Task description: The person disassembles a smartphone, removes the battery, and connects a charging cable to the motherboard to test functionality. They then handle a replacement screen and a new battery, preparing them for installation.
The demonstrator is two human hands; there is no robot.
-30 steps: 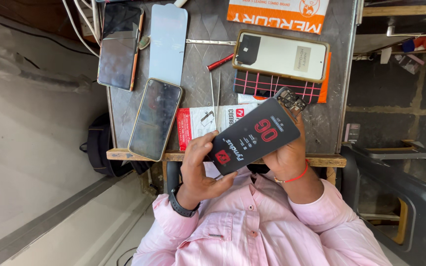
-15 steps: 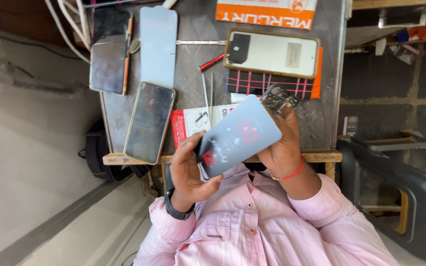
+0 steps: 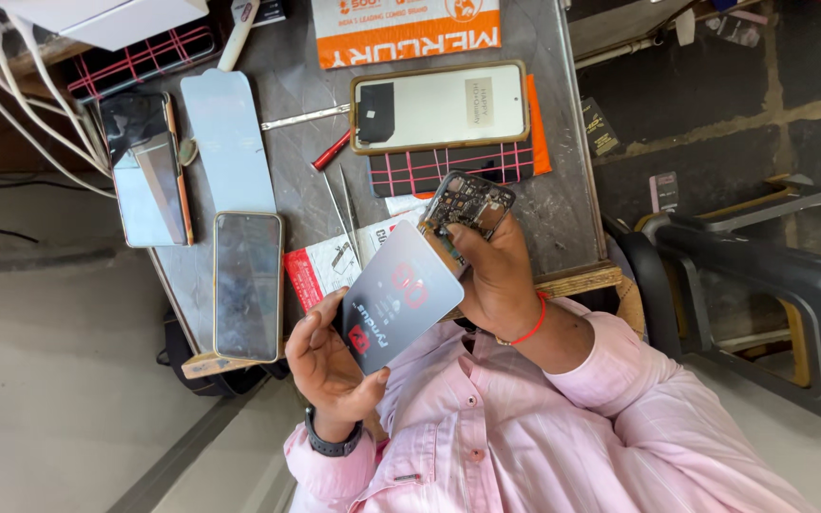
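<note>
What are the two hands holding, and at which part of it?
Both hold a grey phone panel. The left hand supports its lower edge; the right hand grips its upper end, together with an opened phone body.

The right hand (image 3: 496, 280) covers most of an opened phone (image 3: 467, 204) — its lower half unseen; the grey card (image 3: 399, 294) hides the fingertips, and white cables (image 3: 11, 85) run off the frame's left edge.
</note>
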